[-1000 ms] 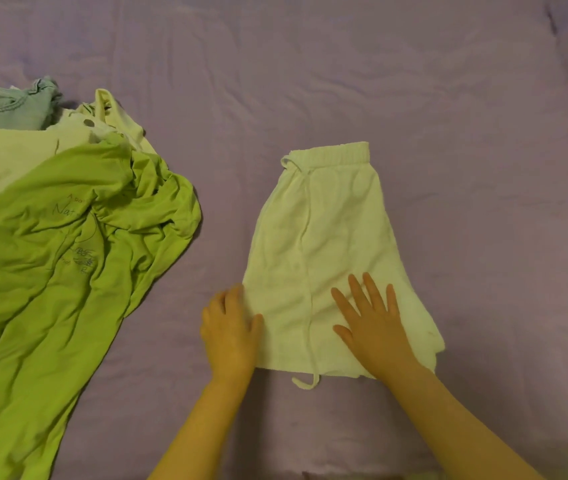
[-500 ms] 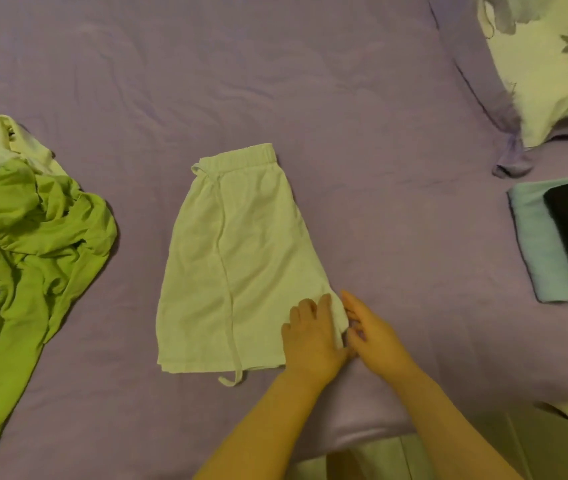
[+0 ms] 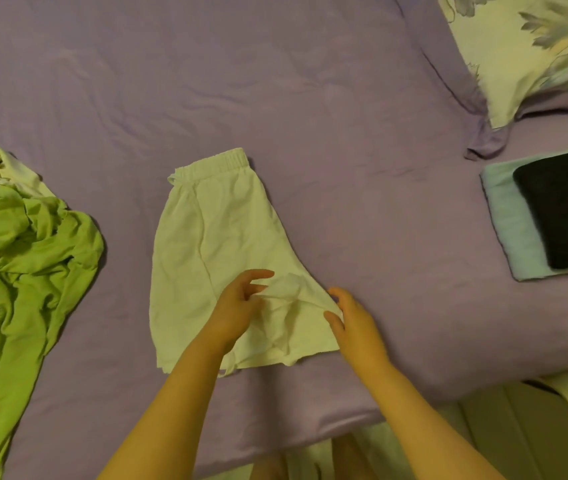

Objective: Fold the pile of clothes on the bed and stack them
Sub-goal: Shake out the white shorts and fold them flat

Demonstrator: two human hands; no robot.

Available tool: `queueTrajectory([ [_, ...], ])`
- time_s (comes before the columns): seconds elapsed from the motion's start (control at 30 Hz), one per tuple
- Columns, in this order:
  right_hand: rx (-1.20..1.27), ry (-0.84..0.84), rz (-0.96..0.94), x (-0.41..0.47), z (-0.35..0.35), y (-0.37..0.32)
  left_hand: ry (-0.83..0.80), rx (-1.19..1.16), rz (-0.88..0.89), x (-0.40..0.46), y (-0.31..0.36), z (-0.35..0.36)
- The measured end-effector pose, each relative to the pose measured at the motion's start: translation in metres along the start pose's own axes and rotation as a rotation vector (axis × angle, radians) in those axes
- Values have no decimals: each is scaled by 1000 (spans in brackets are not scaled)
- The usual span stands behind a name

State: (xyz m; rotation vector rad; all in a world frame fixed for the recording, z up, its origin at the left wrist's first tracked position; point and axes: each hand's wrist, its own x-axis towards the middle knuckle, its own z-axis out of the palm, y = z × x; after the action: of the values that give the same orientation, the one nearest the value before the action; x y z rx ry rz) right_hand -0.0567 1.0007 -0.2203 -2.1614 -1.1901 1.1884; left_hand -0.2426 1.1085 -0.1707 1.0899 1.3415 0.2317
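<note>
Fingers (image 3: 258,289) of our left hand (image 3: 237,308) pinch the shorts (image 3: 213,244) at mid-bed; our right hand (image 3: 351,320) grips their 3 o'clock hem corner. We judge folding underway: next, carry that edge toward 9 o'clock, where the unfolded green pile (image 3: 16,271) lies.

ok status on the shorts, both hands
Left hand and right hand both pinching shorts at right hem corner. Shorts flat on bed. Nothing blocking.

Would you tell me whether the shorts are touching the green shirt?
Apart. The head view shows a strip of bare purple sheet between the shorts and the green shirt.
</note>
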Motion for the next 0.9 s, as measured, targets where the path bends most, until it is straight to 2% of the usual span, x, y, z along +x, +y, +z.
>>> queueTrajectory([
  [0.1,-188,9,89,-4,-5,5,4,-22,-60,-5,-6,7],
  [0.3,-355,40,-218,12,2,-20,2,-76,-101,-8,-17,24],
  [0.37,-404,25,-239,22,3,-28,17,-59,-88,-8,-19,27],
  [0.43,-376,-9,-173,32,-6,-24,14,-9,-55,-6,-20,27],
  [0.53,-180,-2,-46,41,-25,-11,-91,98,-30,-5,-25,30],
  [0.6,-101,-10,2,45,-32,-5,-108,193,-10,-3,-29,34],
  [0.63,-109,-2,-1,45,-33,-5,-67,246,20,-1,-30,35],
  [0.7,-151,88,-93,44,-30,-10,25,368,155,5,-32,36],
  [0.77,-222,146,-257,41,-21,-19,36,568,257,12,-39,36],
  [0.83,-285,43,-365,38,-8,-24,67,882,214,16,-52,34],
  [0.9,-365,-161,-320,38,0,-21,87,1119,109,16,-66,29],
])
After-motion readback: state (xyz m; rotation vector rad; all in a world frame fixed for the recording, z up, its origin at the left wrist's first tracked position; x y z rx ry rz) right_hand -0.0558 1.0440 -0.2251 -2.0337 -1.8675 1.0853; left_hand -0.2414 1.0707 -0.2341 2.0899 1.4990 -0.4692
